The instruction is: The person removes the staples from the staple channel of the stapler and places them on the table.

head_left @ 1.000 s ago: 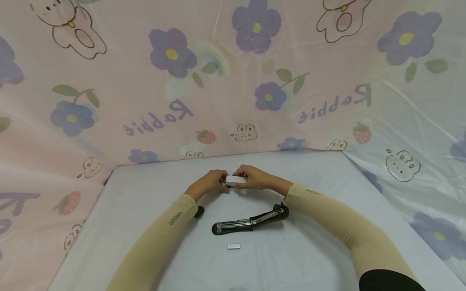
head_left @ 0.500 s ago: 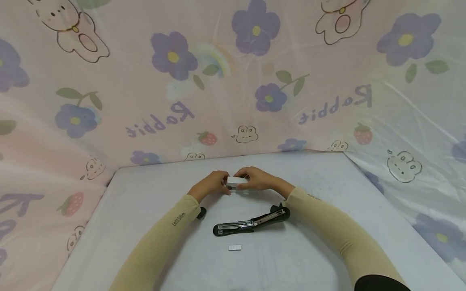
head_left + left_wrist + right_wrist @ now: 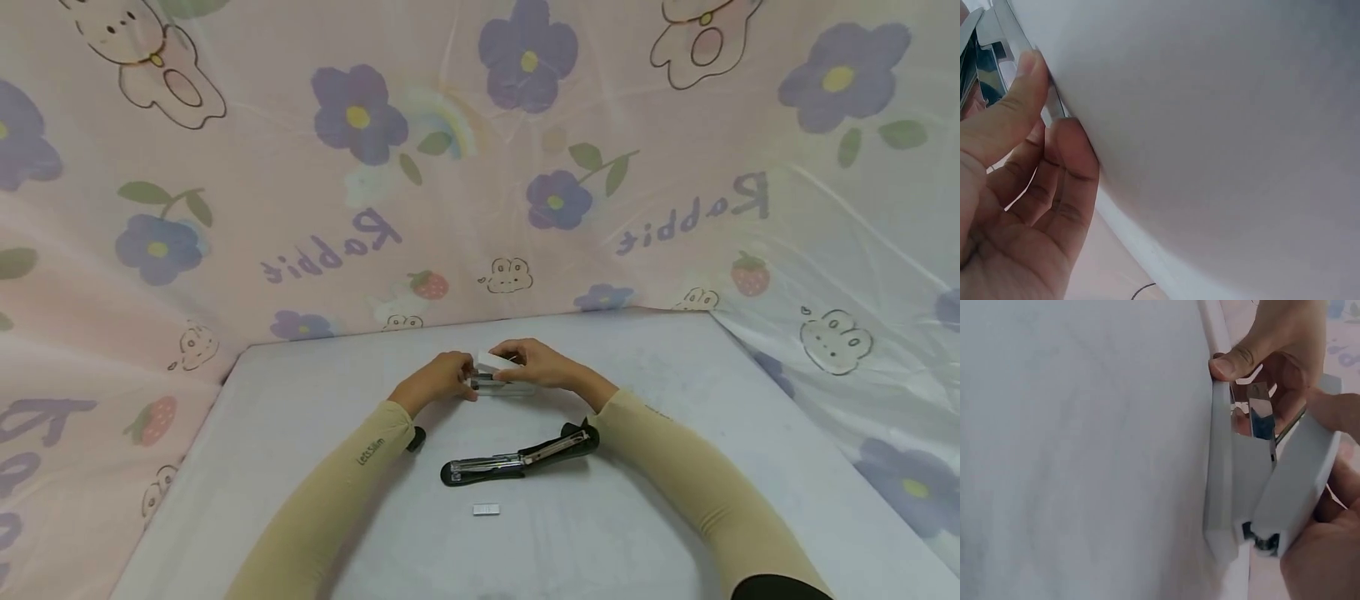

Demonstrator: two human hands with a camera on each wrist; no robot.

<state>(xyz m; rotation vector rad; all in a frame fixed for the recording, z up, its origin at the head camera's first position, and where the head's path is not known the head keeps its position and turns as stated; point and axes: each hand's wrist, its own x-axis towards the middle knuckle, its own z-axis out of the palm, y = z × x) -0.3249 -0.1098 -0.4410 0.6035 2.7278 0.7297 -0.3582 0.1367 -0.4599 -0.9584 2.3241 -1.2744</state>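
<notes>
Near the far edge of the table, both hands are on a white stapler (image 3: 493,363). With thumb and fingers, my left hand (image 3: 441,377) pinches one end of its base (image 3: 1218,487). My right hand (image 3: 538,365) grips the white top cover (image 3: 1300,469), which is tilted up from the base at the hinge end. A shiny metal part (image 3: 1261,412) shows between cover and base in the right wrist view. In the left wrist view, the left thumb (image 3: 1025,81) lies along the base's edge, and most of the stapler is out of frame.
Closer to the person, a black stapler (image 3: 487,468) lies unfolded, its metal channel showing. A short strip of staples (image 3: 486,509) lies in front of it. A patterned curtain (image 3: 465,183) stands behind the white table (image 3: 360,367).
The right hand has raised the white stapler's cover and shifted slightly right, exposing metal underneath. The left hand stays at the base's end. The black stapler and staple strip have not moved on the table.
</notes>
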